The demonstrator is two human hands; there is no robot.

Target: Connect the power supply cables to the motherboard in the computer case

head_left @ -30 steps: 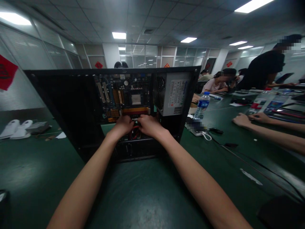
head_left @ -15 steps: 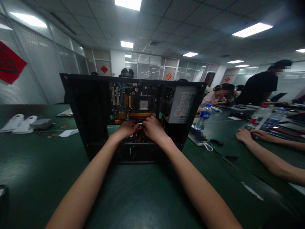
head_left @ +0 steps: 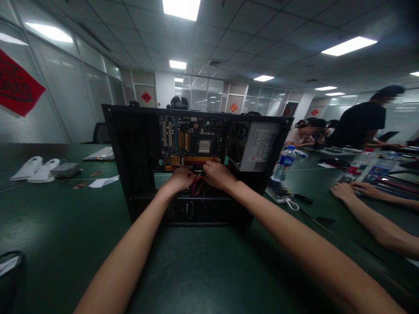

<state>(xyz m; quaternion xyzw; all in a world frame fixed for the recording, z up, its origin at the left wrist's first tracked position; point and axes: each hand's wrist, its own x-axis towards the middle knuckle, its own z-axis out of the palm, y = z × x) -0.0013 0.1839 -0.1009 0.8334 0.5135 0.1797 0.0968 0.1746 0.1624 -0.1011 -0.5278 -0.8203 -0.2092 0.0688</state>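
Green table (head_left: 65, 226), open computer case (head_left: 137, 152), left hand (head_left: 181, 178) and right hand (head_left: 218, 175) pinching red cables (head_left: 197, 185) between them

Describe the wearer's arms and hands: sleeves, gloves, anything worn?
Both forearms are bare as far as the frame shows; no sleeves reach into view. The left hand and right hand wear no gloves. No watch, band or ring shows on either wrist or hand, though the fingers are partly hidden and the light is dim. No markings or cables on the arms.
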